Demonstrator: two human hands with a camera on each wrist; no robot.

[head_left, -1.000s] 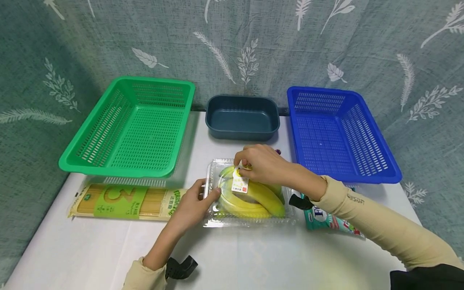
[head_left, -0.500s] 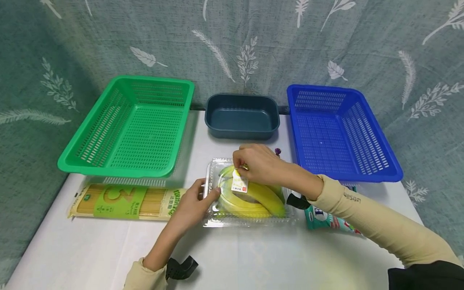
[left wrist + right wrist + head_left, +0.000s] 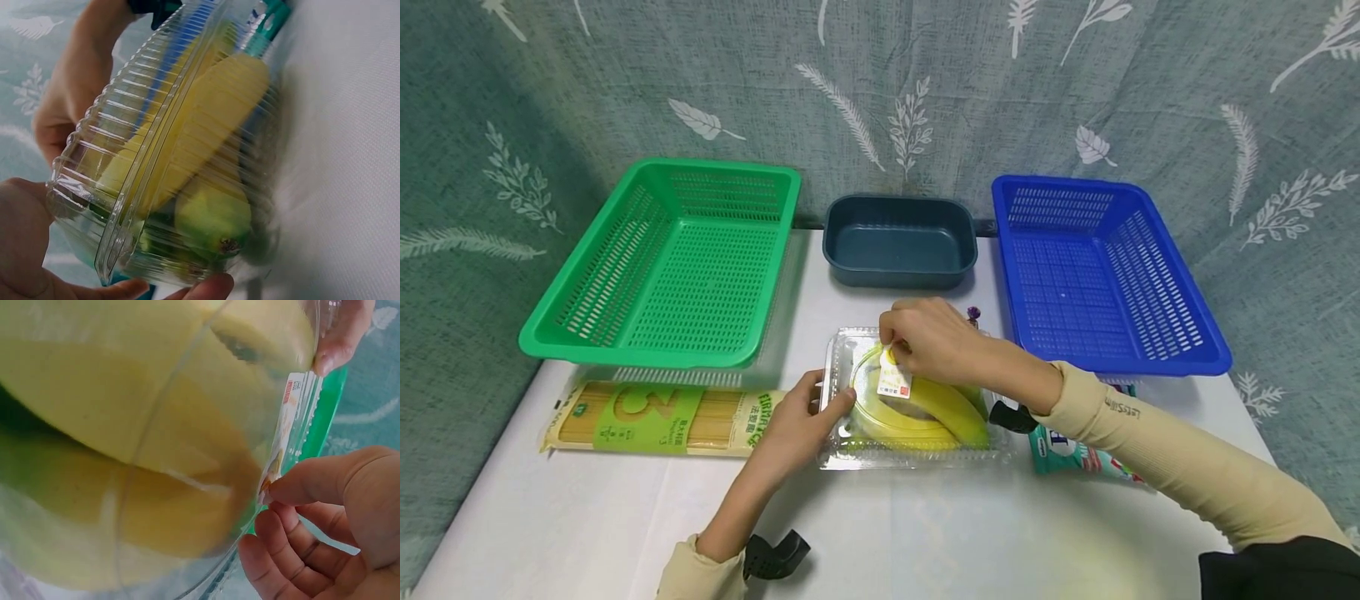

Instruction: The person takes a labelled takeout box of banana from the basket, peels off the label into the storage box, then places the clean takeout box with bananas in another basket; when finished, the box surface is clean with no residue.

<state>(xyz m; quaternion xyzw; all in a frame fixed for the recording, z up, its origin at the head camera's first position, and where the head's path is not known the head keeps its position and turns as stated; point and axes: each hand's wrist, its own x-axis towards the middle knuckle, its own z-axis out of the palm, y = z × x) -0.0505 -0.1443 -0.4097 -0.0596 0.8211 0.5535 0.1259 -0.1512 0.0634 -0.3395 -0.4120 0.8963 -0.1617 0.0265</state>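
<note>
The label [image 3: 895, 383] lies on the top face of the clear container [image 3: 917, 461], left of the container's center, above the bananas [image 3: 940, 408] inside. Its long axis runs from the container's far side toward its near side, tilted slightly. The right hand [image 3: 928, 337] is the nearer hand: its grip pinches the label's far end between thumb and finger. From this grip, the rest of the label extends toward the container's near edge and appears to lie against the plastic. The left hand [image 3: 797, 425] grips the container's left edge, thumb uppermost. The lengthwise line from pinch to label is judged the governing relation.
</note>
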